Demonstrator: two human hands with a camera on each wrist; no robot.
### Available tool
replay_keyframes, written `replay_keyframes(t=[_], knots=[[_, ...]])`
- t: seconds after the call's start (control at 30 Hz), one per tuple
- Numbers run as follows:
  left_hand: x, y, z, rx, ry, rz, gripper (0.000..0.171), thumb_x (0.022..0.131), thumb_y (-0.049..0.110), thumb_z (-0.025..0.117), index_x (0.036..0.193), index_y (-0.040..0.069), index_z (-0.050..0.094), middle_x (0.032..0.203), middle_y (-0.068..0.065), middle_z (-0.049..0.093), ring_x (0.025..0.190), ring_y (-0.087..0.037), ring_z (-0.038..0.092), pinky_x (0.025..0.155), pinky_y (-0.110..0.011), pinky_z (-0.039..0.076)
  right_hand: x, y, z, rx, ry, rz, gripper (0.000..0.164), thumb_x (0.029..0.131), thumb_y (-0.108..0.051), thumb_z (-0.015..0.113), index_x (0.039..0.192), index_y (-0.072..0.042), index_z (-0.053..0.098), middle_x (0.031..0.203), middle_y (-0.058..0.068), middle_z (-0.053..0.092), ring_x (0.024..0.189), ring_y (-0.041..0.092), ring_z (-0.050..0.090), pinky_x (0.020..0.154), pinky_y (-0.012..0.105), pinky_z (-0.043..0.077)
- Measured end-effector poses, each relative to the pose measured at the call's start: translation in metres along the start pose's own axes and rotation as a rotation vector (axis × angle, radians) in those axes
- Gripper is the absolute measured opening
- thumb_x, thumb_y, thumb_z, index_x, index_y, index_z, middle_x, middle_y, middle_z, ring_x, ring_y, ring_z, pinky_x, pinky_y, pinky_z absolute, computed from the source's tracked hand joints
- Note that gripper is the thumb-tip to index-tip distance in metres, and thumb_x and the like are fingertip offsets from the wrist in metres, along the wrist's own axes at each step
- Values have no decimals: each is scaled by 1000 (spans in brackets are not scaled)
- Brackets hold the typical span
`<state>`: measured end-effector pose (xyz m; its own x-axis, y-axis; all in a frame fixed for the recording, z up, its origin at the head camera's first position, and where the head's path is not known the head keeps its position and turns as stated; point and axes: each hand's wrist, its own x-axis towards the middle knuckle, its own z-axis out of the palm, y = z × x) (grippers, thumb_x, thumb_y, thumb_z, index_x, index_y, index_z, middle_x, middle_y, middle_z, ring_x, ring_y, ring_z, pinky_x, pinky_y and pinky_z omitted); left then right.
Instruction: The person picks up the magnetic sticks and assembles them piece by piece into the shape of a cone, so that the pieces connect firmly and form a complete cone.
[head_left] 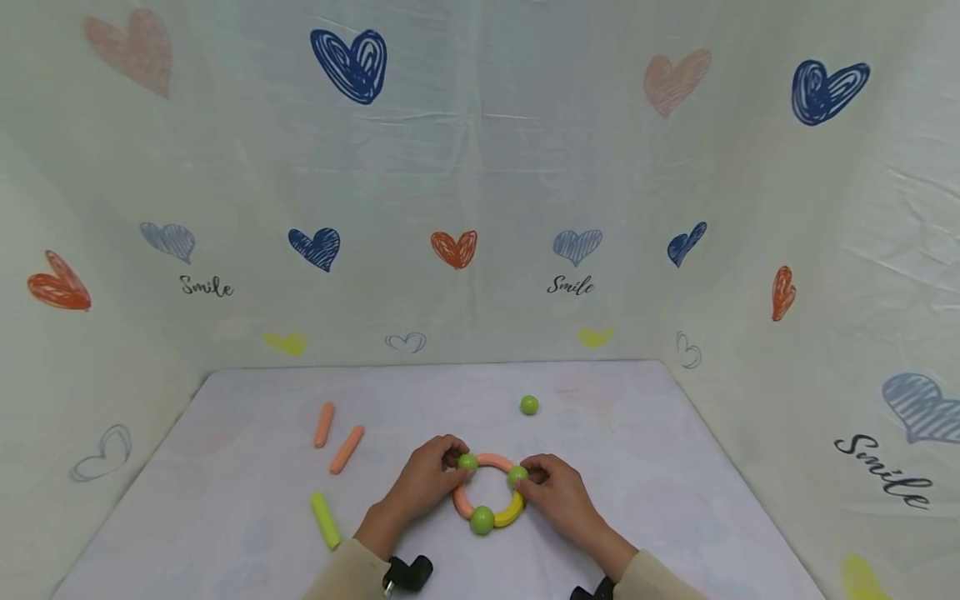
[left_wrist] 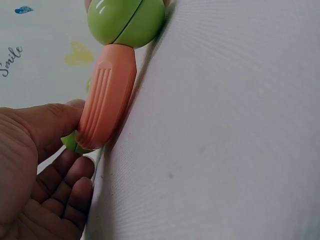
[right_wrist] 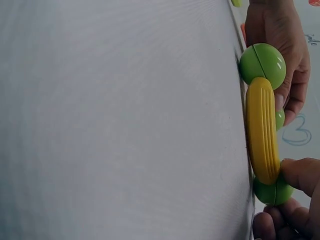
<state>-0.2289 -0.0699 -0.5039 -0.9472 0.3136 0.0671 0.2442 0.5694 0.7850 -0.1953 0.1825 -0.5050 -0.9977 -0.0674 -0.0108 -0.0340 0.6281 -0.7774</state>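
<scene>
A toy ring of curved bars and green balls lies on the white tabletop in the head view. Its bars are an orange one [head_left: 494,460] at the far side, another orange one [left_wrist: 107,97] at the left and a yellow one [right_wrist: 262,131] at the right. My left hand [head_left: 426,477] pinches the upper-left green ball [head_left: 468,462] between thumb and fingers. On the opposite side my right hand [head_left: 561,498] pinches the right green ball [head_left: 517,477], where the yellow bar meets the far orange one. The near green ball [head_left: 482,521] joins the left and yellow bars, untouched by either hand.
A loose green ball [head_left: 529,405] sits beyond the ring. To the left lie two straight orange sticks, one farther [head_left: 324,425] and one nearer [head_left: 347,450], plus a yellow-green stick [head_left: 326,521]. White cloth walls [head_left: 480,183] with printed hearts enclose the table [head_left: 637,433].
</scene>
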Motion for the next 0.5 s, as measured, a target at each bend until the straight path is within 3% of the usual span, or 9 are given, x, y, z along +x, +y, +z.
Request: replay_keyframes(t=[0.3,0.5], knots=[[-2,0,-2,12,24,4,26,94,24,81,115,14,70,102,3,64,95,-15,60,81,-31,53,1,1,2,6,7,16,31,91,-25,82,116,-8,73,98,-1,66,89,14,58,70,22,49],[-6,-2,-14,25,86,-27,26,95,22,80,118,14,71,108,2,67,102,-15,62,89,-37,56,1,2,2,8,18,13,31,91,-26,82,116,-8,73,98,-1,66,89,14,58,70,22,48]])
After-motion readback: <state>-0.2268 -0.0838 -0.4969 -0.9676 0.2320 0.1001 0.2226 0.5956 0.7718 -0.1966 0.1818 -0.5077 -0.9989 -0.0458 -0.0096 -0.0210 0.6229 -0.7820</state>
